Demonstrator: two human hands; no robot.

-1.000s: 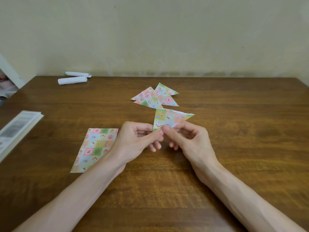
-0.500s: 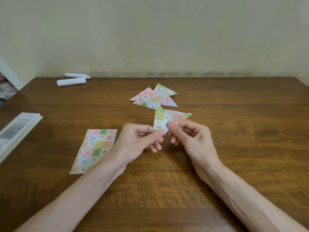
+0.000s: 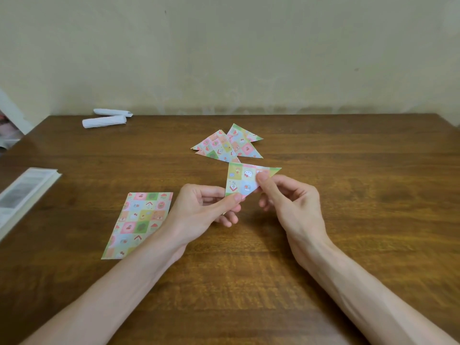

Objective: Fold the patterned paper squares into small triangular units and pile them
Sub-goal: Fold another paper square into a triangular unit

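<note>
I hold a part-folded triangle [image 3: 242,180] up off the worktop [image 3: 348,170] between both hands. My left grip [image 3: 199,212] pinches its lower corner between thumb and forefinger. My right grip [image 3: 293,207] pinches the slanted edge higher up, with the thumb pressed on the printed face near the far right point. I judge this to be the creasing stage of one unit: the shape is already triangular, but the fold wants sharpening or one more turn before it counts as done. Just beyond my grips, a little to the left, lies the pile of finished triangles [image 3: 226,146], overlapping one another flat on the wood. Outside my left wrist a flat patterned sheet [image 3: 139,222] waits unfolded, so there is at least one more unit to make. The next move, as I see it, calls for my left grip to hold the corner firm while my right thumb runs along the fold with the edges lined up. The pressure should be light, since thin paper skews easily, and then comes a short reach forward to lay the piece on the pile
</note>
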